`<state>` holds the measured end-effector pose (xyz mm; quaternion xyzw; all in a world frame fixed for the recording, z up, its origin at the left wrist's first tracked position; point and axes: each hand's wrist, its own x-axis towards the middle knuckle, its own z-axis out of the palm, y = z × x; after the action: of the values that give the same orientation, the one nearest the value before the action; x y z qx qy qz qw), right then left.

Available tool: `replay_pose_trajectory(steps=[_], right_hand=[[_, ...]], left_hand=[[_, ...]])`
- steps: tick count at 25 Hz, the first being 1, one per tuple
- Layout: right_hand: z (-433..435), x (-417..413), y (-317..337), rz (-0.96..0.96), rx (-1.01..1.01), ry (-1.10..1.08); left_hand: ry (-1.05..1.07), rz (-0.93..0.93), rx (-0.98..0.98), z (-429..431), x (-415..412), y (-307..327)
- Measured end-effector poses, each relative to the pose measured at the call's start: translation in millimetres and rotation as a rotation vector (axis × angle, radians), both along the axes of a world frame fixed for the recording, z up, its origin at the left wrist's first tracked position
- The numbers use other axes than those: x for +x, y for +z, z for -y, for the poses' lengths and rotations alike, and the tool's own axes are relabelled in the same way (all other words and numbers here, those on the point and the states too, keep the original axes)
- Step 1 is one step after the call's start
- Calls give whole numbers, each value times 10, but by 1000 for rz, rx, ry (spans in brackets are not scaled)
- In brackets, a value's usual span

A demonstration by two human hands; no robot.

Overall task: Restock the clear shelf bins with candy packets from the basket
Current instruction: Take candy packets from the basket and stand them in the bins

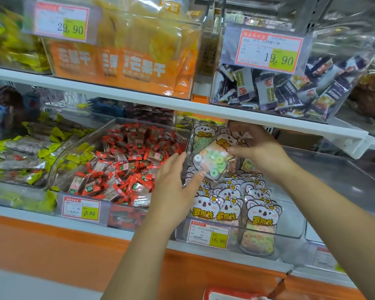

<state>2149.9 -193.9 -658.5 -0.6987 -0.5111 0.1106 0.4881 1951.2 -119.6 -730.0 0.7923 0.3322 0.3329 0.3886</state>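
Right hand pinches candy packet over clear bin; left hand, fingers flat, steadies it. A slack pinch could drop it, toppling the standing packets.

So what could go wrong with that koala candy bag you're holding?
1. The koala packet is tilted over its bin. The right hand pinches it and the left hand just touches it, so it might slip.
2. It could topple the upright packets below.
3. The red candy bin is right beside, so it might land there instead.
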Motion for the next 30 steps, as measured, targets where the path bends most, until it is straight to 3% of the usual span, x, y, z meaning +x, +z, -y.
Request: replay_pose_trajectory(steps=[5,7,9,13,18,22,27,30], right_hand=[[-57,-137,-113,-356,61,162],[-77,-209,-147,-381,-30,173],[-126,-163,-111,-270,-111,73],[-391,116,126,-35,-242,-385],[-939,-21,-11,352,-318,-200],[-1039,76,-222,337,-319,-202],[-894,-16,-378,687,-374,-435],[-694,-234,-514,879,-459,-367]], left_hand=[[50,86,-21,-32,58,-35],[89,125,-48,-14,74,-32],[93,123,-65,6,66,-23],[99,111,-128,-37,32,-54],[117,116,-126,-71,56,-116],[104,132,-116,-78,60,-119],[104,123,-99,-79,58,-114],[102,116,-84,-78,52,-115]])
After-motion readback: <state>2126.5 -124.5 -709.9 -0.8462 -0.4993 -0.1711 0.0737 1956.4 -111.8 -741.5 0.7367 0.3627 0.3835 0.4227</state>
